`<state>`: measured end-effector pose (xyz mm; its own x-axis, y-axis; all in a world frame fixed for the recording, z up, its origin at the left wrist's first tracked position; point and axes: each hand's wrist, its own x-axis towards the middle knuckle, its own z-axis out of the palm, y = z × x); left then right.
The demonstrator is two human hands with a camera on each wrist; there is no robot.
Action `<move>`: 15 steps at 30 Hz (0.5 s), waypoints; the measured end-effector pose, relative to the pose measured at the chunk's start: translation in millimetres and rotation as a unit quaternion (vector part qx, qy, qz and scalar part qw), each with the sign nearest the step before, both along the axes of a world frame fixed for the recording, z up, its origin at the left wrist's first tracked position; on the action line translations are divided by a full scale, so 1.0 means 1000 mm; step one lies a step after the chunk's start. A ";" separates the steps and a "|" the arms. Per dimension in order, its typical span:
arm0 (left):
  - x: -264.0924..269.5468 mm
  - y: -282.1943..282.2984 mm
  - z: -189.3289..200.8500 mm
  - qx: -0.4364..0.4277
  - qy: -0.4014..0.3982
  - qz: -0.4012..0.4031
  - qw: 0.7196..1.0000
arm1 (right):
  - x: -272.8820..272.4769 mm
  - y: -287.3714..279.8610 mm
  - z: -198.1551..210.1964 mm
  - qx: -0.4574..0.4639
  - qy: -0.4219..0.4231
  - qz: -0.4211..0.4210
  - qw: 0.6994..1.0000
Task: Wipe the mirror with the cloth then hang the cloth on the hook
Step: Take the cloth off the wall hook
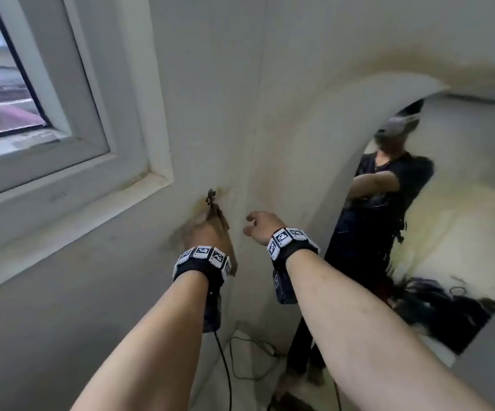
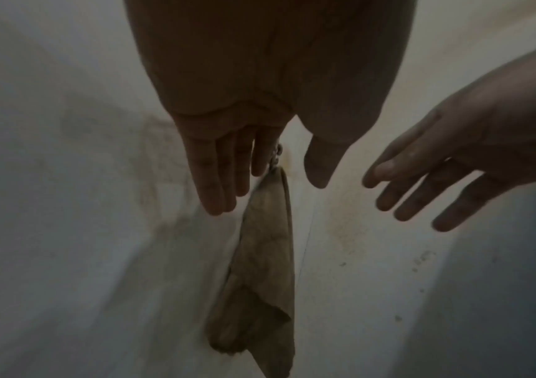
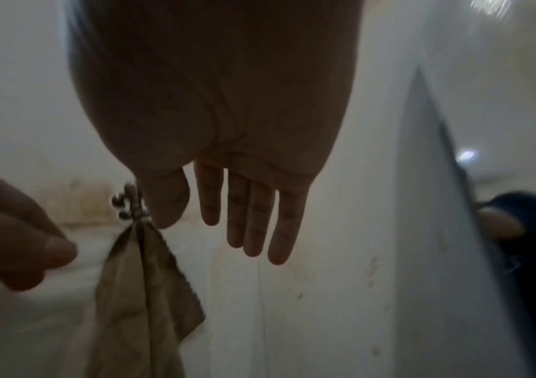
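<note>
A brown cloth (image 2: 266,255) hangs from a small metal hook (image 3: 129,204) on the white wall below the window corner. My left hand (image 1: 206,234) is just in front of the cloth with straight fingers (image 2: 221,179) and holds nothing. My right hand (image 1: 256,225) hovers a little to the right of the hook, its fingers (image 3: 253,225) relaxed and empty. Neither hand grips the cloth (image 3: 143,294). The mirror (image 1: 454,209) is on the wall to the right and reflects a person in dark clothes.
A window (image 1: 11,93) with a white frame and sill is at the upper left. The two walls meet in a corner just right of the hook (image 1: 210,197). Black cables (image 1: 240,360) lie on the floor below.
</note>
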<state>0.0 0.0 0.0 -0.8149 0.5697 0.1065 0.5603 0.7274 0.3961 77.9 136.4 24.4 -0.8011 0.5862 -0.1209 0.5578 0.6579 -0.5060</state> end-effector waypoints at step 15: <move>-0.033 0.042 -0.010 0.110 -0.073 0.119 0.984 | -0.088 0.006 -0.048 -0.115 0.154 -0.011 0.981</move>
